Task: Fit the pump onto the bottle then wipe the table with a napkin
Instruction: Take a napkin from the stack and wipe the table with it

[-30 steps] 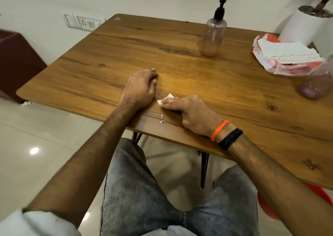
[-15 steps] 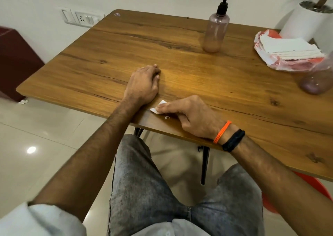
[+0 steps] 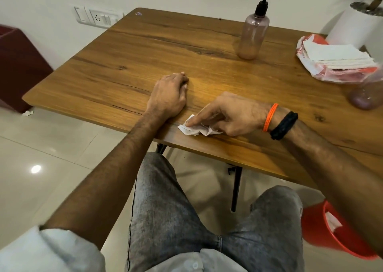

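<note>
Near the table (image 3: pixel 107 78) front edge — my right hand (image 3: pixel 232 114) pinches the crumpled napkin (image 3: pixel 194 129) against the wood; left hand (image 3: pixel 167 95) rests loosely curled, empty — bottle (image 3: pixel 251 37) far back, pump (image 3: pixel 262 1) fitted

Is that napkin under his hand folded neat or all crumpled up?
Crumpled. The napkin lies in a creased wad at the table's near edge, pressed down by the right hand.
</note>
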A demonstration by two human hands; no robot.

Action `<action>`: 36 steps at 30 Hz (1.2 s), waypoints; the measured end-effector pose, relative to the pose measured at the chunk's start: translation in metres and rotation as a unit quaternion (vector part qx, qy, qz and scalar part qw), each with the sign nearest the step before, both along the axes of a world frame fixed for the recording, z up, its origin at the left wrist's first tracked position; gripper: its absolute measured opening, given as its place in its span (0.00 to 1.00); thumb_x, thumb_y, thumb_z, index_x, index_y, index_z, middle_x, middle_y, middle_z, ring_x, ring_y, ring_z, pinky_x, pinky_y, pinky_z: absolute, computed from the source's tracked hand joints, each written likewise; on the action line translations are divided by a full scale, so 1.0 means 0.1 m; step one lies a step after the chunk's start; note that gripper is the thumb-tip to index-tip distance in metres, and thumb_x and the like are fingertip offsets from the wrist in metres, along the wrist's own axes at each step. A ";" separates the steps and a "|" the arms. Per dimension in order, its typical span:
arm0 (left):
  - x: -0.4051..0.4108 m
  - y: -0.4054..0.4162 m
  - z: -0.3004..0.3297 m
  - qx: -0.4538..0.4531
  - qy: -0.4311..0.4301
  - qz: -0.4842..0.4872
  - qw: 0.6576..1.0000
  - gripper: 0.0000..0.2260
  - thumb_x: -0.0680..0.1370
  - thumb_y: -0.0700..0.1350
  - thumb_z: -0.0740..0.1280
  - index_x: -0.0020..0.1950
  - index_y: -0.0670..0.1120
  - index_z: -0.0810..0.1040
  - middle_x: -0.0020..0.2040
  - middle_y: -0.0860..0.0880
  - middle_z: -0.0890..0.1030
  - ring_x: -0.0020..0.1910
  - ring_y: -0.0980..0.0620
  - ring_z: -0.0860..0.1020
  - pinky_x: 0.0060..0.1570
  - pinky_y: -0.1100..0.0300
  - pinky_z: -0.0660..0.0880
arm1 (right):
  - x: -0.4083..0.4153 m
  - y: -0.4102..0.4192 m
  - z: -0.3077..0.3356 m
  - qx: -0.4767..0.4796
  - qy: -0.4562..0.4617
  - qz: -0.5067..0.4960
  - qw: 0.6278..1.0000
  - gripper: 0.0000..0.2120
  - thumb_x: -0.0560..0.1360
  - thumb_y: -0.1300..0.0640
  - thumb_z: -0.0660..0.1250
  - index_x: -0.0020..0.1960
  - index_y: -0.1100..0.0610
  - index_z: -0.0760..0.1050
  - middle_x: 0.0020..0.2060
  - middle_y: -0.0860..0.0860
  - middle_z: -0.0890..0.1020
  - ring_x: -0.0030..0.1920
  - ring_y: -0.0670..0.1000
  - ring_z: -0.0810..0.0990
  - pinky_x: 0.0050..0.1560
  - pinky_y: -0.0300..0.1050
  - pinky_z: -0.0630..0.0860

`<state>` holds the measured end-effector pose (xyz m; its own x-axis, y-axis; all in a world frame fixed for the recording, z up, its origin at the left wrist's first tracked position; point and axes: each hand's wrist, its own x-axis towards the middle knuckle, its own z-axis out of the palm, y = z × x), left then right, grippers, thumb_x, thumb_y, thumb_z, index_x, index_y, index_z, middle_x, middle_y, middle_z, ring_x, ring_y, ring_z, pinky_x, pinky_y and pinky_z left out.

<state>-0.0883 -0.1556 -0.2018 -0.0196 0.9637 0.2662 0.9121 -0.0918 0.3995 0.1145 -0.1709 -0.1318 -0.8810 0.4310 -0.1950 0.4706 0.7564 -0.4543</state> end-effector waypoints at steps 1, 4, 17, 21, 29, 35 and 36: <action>0.00 0.00 0.00 0.000 0.001 0.000 1.000 0.17 0.80 0.46 0.58 0.69 0.44 0.73 0.71 0.47 0.73 0.70 0.47 0.69 0.71 0.49 0.63 | -0.01 0.00 -0.01 -0.005 0.003 0.000 1.000 0.26 0.73 0.66 0.69 0.65 0.43 0.76 0.60 0.43 0.81 0.61 0.44 0.79 0.62 0.46 0.77; 0.00 0.00 0.00 0.000 0.000 0.001 1.000 0.17 0.80 0.46 0.58 0.68 0.45 0.73 0.71 0.47 0.73 0.70 0.47 0.69 0.71 0.48 0.63 | -0.05 -0.03 -0.07 0.001 0.013 0.008 1.000 0.22 0.74 0.63 0.70 0.65 0.46 0.77 0.60 0.49 0.82 0.60 0.48 0.79 0.60 0.46 0.77; -0.01 -0.03 0.01 -0.002 -0.010 -0.009 1.000 0.18 0.81 0.47 0.58 0.69 0.45 0.73 0.71 0.47 0.72 0.70 0.47 0.69 0.71 0.48 0.63 | 0.14 -0.33 -0.38 0.052 0.177 0.007 0.983 0.18 0.71 0.72 0.68 0.56 0.56 0.83 0.56 0.48 0.84 0.61 0.44 0.79 0.62 0.38 0.76; -0.03 -0.04 0.01 -0.009 -0.015 -0.017 1.000 0.18 0.81 0.47 0.58 0.69 0.45 0.72 0.72 0.47 0.71 0.71 0.48 0.68 0.72 0.49 0.62 | 0.32 -0.31 -0.35 0.017 0.212 -0.025 0.977 0.16 0.72 0.67 0.64 0.54 0.56 0.84 0.55 0.49 0.84 0.59 0.43 0.81 0.59 0.40 0.78; -0.01 -0.05 0.04 -0.008 -0.014 -0.010 1.000 0.17 0.80 0.46 0.59 0.69 0.45 0.72 0.72 0.47 0.72 0.70 0.47 0.68 0.71 0.48 0.63 | 0.12 -0.02 -0.30 0.109 0.201 -0.211 0.950 0.21 0.73 0.73 0.64 0.58 0.55 0.82 0.57 0.49 0.83 0.61 0.45 0.79 0.66 0.36 0.72; -0.04 -0.01 0.02 -0.006 -0.017 -0.018 1.000 0.17 0.80 0.46 0.59 0.68 0.46 0.73 0.71 0.48 0.73 0.70 0.48 0.69 0.71 0.49 0.64 | -0.05 -0.10 -0.34 0.148 0.103 -0.124 0.976 0.23 0.75 0.70 0.65 0.65 0.51 0.77 0.65 0.47 0.78 0.67 0.48 0.74 0.71 0.44 0.68; -0.06 0.00 0.01 -0.008 -0.020 -0.020 1.000 0.17 0.80 0.46 0.60 0.68 0.46 0.73 0.71 0.48 0.73 0.70 0.48 0.69 0.71 0.49 0.63 | -0.04 -0.16 -0.33 0.134 0.115 -0.097 0.979 0.23 0.75 0.70 0.65 0.65 0.52 0.77 0.65 0.48 0.78 0.68 0.47 0.74 0.71 0.45 0.68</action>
